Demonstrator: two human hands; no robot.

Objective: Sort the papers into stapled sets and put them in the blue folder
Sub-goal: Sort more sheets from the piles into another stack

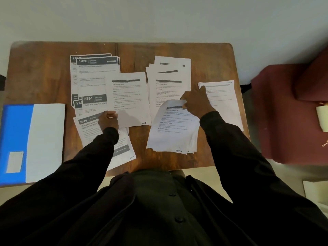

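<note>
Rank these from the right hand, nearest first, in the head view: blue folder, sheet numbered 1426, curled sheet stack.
1. curled sheet stack, front right, pinched by the right hand.
2. sheet numbered 1426, back left.
3. blue folder, far left edge.

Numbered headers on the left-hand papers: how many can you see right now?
5: 1426 at the far end, a half-covered 27 behind it, 3791 mid-pile, a half-covered 26 beside it, 2946 nearest, by the left hand. More may lie hidden underneath.
</note>
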